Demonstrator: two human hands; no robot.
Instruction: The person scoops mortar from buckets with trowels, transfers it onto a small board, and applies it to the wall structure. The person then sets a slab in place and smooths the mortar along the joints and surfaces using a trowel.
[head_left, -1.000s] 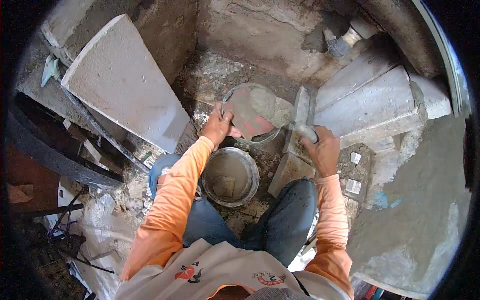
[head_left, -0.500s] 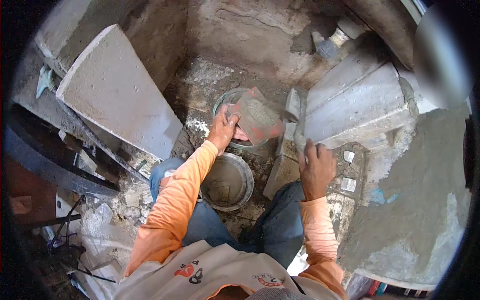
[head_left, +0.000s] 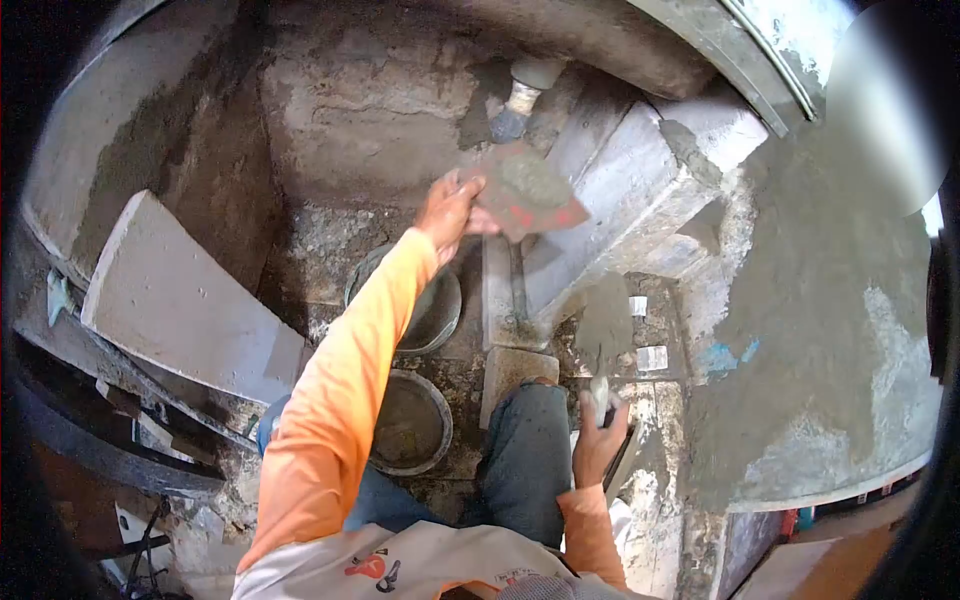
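My left hand (head_left: 450,212) grips the near left edge of a flat mortar board (head_left: 548,218) with red marks, held up in front of me. A heap of wet grey mortar (head_left: 535,180) lies on it. My right hand (head_left: 598,442), lower and to the right, is closed round the handle of a trowel (head_left: 605,318). The trowel's wide grey blade points away from me, apart from the board. Below my left forearm stand a bucket (head_left: 456,305), partly hidden by the sleeve, and a second bucket (head_left: 446,425) with greyish contents, near my knees.
A pale slab (head_left: 190,300) leans on the left. Pale concrete blocks (head_left: 610,225) stand to the right of the buckets. At the back wall a pipe (head_left: 521,98) sticks out. A mortar-coated surface (head_left: 820,340) spreads along the right side.
My view has turned to the right. The left hand has carried the mortar board away from above the far bucket, toward the blocks. My right hand has drawn the trowel back, lower and away from the board.
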